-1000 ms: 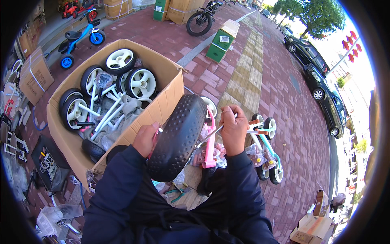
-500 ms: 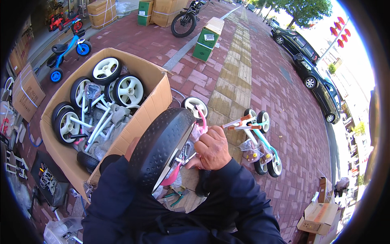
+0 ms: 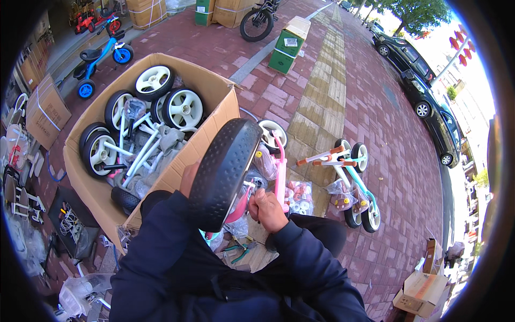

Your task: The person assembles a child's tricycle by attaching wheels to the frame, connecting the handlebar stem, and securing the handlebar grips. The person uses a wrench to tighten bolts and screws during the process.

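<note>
A large wheel with a dimpled black tyre (image 3: pixel 225 174) stands upright before me. My left hand (image 3: pixel 189 178) grips its left side, with most of the fingers hidden by the tyre. On the wheel's right side a pink bike part (image 3: pixel 241 209) shows by the hub. My right hand (image 3: pixel 270 210) is closed in a pinch there; what lies between its fingers is hidden. Just beyond it a pink frame (image 3: pixel 280 177) rises, with a small white wheel (image 3: pixel 273 134) at its far end. Pliers with green handles (image 3: pixel 240 252) lie below, between my legs.
At my left stands an open carton (image 3: pixel 177 161) of white-spoked wheels and frame tubes. A light-blue balance bike (image 3: pixel 358 182) lies to the right, near bagged red and white parts (image 3: pixel 299 197). A black tray (image 3: pixel 67 220) of tools and an opened box (image 3: pixel 422 290) flank me.
My right hand has come lower and closer to the wheel's hub. The large wheel has shifted, uncovering more of the pink frame and the bagged parts. The whole view has swung slightly.
</note>
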{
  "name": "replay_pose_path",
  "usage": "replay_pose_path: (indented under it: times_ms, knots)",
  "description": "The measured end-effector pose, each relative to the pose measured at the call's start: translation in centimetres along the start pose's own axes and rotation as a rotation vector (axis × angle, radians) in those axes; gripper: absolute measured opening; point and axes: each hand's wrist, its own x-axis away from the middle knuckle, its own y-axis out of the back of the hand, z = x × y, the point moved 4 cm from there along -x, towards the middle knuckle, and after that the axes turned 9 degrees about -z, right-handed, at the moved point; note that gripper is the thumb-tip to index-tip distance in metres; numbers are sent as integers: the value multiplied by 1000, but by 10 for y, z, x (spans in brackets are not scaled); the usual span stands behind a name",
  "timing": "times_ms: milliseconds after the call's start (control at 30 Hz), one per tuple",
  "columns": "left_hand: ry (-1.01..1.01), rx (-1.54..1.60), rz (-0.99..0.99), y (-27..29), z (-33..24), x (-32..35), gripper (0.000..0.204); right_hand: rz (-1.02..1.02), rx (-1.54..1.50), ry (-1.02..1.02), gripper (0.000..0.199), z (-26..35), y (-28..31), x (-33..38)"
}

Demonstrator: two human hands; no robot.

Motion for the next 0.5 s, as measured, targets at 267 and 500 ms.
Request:
replay_pose_path:
  times_ms: [267,500]
  knots:
    - [651,462,-238,-35,42,8,42,-396,-22,183,47,56,45,-9]
    - [937,587,-531,-17,59,-6,45,-122,789,-294,55,-52,2,43]
